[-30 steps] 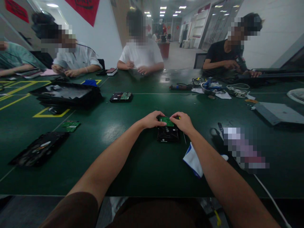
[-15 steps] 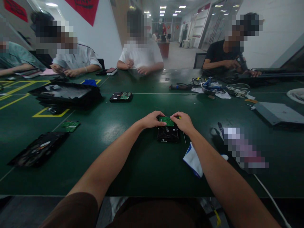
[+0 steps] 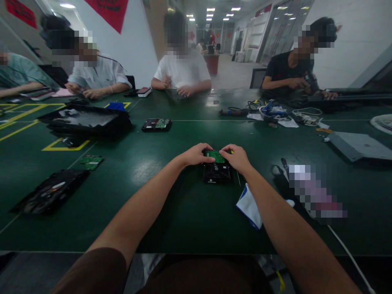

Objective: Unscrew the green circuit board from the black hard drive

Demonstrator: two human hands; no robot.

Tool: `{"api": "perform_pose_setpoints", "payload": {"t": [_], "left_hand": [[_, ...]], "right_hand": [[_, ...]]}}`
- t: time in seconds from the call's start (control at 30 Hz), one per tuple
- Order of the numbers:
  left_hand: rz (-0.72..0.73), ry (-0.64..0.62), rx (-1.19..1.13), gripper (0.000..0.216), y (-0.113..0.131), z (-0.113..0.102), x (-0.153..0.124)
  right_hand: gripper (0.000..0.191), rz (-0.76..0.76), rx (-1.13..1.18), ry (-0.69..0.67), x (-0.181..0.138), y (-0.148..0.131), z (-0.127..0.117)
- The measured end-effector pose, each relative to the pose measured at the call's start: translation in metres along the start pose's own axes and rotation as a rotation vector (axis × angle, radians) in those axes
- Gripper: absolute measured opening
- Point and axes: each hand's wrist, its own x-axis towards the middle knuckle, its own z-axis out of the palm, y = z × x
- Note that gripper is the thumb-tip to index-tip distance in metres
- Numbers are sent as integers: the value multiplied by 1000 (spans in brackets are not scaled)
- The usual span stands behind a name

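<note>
A black hard drive (image 3: 216,173) lies on the green table (image 3: 171,204) in front of me, with a small green circuit board (image 3: 214,155) at its far end. My left hand (image 3: 196,154) pinches the board's left edge with curled fingers. My right hand (image 3: 236,157) grips the board's right edge the same way. A thin screwdriver (image 3: 237,177) lies just right of the drive, beside my right wrist.
A white and blue cloth (image 3: 249,207) lies under my right forearm. A second hard drive (image 3: 156,124) sits farther back, a black tray (image 3: 82,120) and loose green boards (image 3: 91,162) at left, a dark panel (image 3: 49,197) near left. Several people work across the table.
</note>
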Motion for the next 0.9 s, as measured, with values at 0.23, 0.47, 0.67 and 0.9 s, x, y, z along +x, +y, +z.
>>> {"api": "perform_pose_setpoints", "payload": {"t": [0.23,0.47,0.67,0.9], "left_hand": [[-16,-1,0,60,6,-1,-3],[-31,-3,86,64,11,-2,-4],[3,25,239,65,6,-3,1],[9,12,282,68,2,-4,4]], "right_hand": [[16,61,50,31,-1,1,3],[15,42,21,23,-1,-2,2],[14,-10,37,-10,0,0,1],[15,-67,9,-22,3,4,3]]}}
